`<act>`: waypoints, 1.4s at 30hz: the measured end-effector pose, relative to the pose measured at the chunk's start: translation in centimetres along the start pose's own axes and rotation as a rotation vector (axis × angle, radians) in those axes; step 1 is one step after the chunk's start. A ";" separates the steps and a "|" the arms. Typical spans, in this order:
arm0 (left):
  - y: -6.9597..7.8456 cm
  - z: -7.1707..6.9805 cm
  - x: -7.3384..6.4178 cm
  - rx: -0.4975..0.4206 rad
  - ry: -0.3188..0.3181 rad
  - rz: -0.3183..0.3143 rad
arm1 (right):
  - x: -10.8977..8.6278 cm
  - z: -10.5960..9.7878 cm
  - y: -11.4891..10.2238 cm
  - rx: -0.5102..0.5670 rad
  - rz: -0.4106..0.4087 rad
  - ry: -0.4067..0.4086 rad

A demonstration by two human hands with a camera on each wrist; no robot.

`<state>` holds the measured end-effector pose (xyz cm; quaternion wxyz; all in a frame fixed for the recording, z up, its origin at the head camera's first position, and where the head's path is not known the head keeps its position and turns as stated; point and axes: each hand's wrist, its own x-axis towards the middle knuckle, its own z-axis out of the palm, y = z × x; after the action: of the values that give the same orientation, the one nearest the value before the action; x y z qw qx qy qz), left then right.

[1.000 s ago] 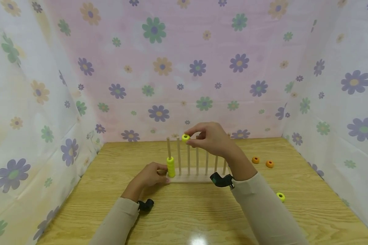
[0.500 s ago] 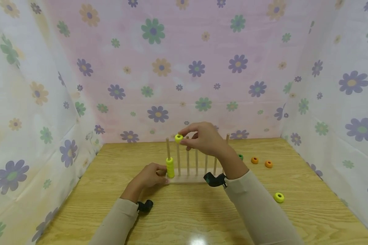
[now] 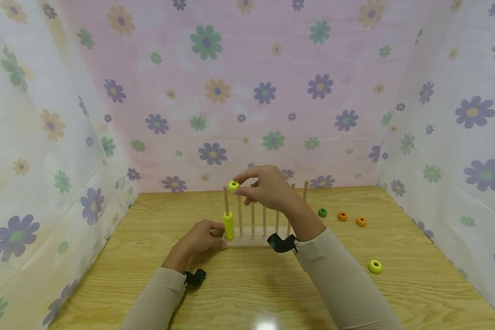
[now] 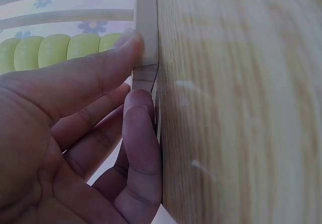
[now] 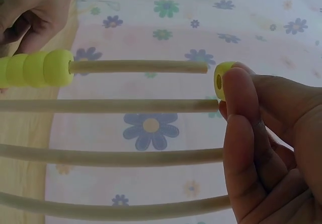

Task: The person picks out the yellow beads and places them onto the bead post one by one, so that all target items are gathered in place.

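Currently, the person's right grip (image 3: 268, 188) is clamped on a yellow bead (image 3: 232, 188), pinched between thumb and fingertips. The bead is off the rack, just beyond the free tip of the end peg (image 5: 141, 66); the right wrist view shows its hole facing that tip, with a narrow gap between. Below the held bead, a stack of yellow beads (image 3: 228, 228) occupies the lower part of the same peg.

The left grip (image 3: 200, 236) is beside this stack, lower than the right grip and to its left. It is clamped on the near end of the wooden base (image 3: 251, 242), thumb pressed on the wood and one fingertip against the end face. Further upright pegs (image 3: 240, 215) stand in a row to the right of the left grip, partly behind the right grip.

To the right of the right grip, and lower, a green bead (image 3: 322, 212) and two orange beads (image 3: 342, 216) lie on the surface (image 3: 231, 298). A loose yellow bead (image 3: 375, 266) lies nearer the person. Behind both grips hangs a flowered cloth (image 3: 247, 59).
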<state>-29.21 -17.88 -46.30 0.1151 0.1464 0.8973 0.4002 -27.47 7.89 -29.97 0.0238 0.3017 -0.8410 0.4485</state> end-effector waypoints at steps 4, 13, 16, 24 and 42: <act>0.0 0.0 0.0 0.008 -0.001 0.005 | 0.3 0.4 -0.1 -0.014 -0.011 0.009; 0.0 0.0 0.1 0.017 -0.002 -0.002 | 0.8 1.2 -0.3 0.010 0.025 0.026; 0.0 -0.1 0.1 0.007 -0.008 -0.003 | 0.9 1.3 -0.4 0.004 0.027 0.035; -0.1 0.0 0.1 0.008 -0.012 -0.002 | 1.1 1.7 -0.8 0.016 0.041 0.029; 0.0 0.1 -0.1 -0.015 -0.012 0.016 | 1.5 1.9 -1.0 -0.009 0.085 0.058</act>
<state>-29.13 -17.82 -46.30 0.1184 0.1549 0.8924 0.4070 -27.76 5.24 -29.89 0.0303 0.2524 -0.8541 0.4538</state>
